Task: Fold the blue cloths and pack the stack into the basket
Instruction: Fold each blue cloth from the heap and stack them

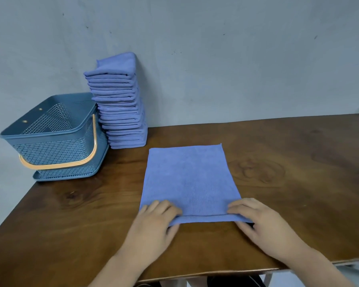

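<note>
1. The basket [50, 137] sits on the table [298, 162], handle down.
2. The stack [120, 104] of folded cloths stands just right of the basket, outside it.
3. One cloth [190, 179] lies flat, farther right of the basket.
4. The left hand [155, 222] and right hand [261, 222] each pinch a near corner, fingers together.

The brown wooden table [298, 183] carries a blue basket [50, 135] at its far left corner, a stack of folded blue cloths [120, 104] just right of it, and one blue cloth [189, 179] spread flat near the middle.
</note>
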Available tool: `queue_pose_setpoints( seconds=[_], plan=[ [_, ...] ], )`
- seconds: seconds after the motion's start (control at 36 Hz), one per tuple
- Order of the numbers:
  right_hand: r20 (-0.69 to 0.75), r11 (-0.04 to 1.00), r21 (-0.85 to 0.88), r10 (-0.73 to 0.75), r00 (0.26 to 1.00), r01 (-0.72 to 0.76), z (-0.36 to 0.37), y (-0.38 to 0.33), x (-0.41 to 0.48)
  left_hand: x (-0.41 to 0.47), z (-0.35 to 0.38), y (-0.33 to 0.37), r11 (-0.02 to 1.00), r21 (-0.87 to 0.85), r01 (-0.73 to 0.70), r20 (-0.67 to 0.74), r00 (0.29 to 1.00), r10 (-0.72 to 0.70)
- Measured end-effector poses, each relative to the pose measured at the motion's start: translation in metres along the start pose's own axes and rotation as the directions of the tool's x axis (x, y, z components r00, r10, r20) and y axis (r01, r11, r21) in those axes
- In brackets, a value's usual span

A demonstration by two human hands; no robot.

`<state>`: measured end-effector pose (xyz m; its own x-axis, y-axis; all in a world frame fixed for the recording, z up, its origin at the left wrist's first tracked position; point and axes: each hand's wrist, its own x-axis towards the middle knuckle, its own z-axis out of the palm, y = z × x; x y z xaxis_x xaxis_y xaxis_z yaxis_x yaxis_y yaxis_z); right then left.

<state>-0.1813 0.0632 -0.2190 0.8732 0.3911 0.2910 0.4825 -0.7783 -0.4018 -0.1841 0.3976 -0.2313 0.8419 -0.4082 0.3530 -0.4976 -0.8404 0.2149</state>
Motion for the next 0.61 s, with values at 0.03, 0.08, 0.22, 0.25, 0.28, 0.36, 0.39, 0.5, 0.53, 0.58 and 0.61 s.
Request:
queue_pose_setpoints(
  seconds=[0.03, 0.08, 0.22, 0.25, 0.28, 0.36, 0.39, 0.5, 0.53, 0.58, 0.61],
  plan=[
    [-0.008, 0.996, 0.062, 0.061, 0.998, -0.06, -0.005, 0.005, -0.003, -0.007, -0.007, -0.012, 0.999, -0.016, 0.032, 0.006, 0.999, -0.032],
    [-0.017, 0.963, 0.21, 0.176, 0.984, -0.169, -0.013, 0.008, -0.006, -0.02, -0.02, -0.033, 0.992, -0.087, 0.092, 0.02, 0.996, -0.091],
    [-0.007, 0.856, 0.443, 0.302, 0.953, -0.268, -0.022, -0.004, -0.003, -0.035, -0.045, -0.042, 0.867, -0.402, 0.294, 0.038, 0.952, -0.305],
    [0.004, 0.83, 0.487, 0.31, 0.951, -0.273, -0.024, -0.007, -0.002, -0.036, -0.048, -0.041, 0.821, -0.459, 0.339, 0.043, 0.932, -0.36],
    [0.017, 0.805, 0.524, 0.315, 0.949, -0.277, -0.026, -0.008, -0.002, -0.035, -0.05, -0.039, 0.782, -0.507, 0.362, 0.044, 0.917, -0.396],
    [0.022, 0.737, 0.619, 0.33, 0.944, -0.273, -0.03, -0.009, 0.003, -0.028, -0.056, -0.035, 0.683, -0.612, 0.399, 0.086, 0.892, -0.444],
    [0.01, 0.72, 0.64, 0.341, 0.94, -0.268, -0.031, -0.009, 0.006, -0.023, -0.059, -0.032, 0.652, -0.645, 0.398, 0.093, 0.888, -0.45],
    [-0.035, 0.666, 0.705, 0.379, 0.925, -0.246, -0.035, -0.002, 0.033, 0.012, -0.068, -0.033, 0.554, -0.762, 0.335, 0.056, 0.887, -0.459],
    [-0.046, 0.655, 0.717, 0.387, 0.921, -0.239, -0.036, -0.001, 0.043, 0.023, -0.07, -0.035, 0.533, -0.782, 0.324, 0.051, 0.885, -0.463],
    [-0.051, 0.618, 0.749, 0.412, 0.91, -0.238, -0.037, 0.005, 0.065, 0.047, -0.07, -0.045, 0.494, -0.814, 0.306, 0.037, 0.876, -0.481],
    [-0.049, 0.593, 0.768, 0.433, 0.9, -0.243, -0.038, 0.007, 0.079, 0.06, -0.069, -0.051, 0.47, -0.832, 0.296, 0.031, 0.87, -0.493]
  ],
)
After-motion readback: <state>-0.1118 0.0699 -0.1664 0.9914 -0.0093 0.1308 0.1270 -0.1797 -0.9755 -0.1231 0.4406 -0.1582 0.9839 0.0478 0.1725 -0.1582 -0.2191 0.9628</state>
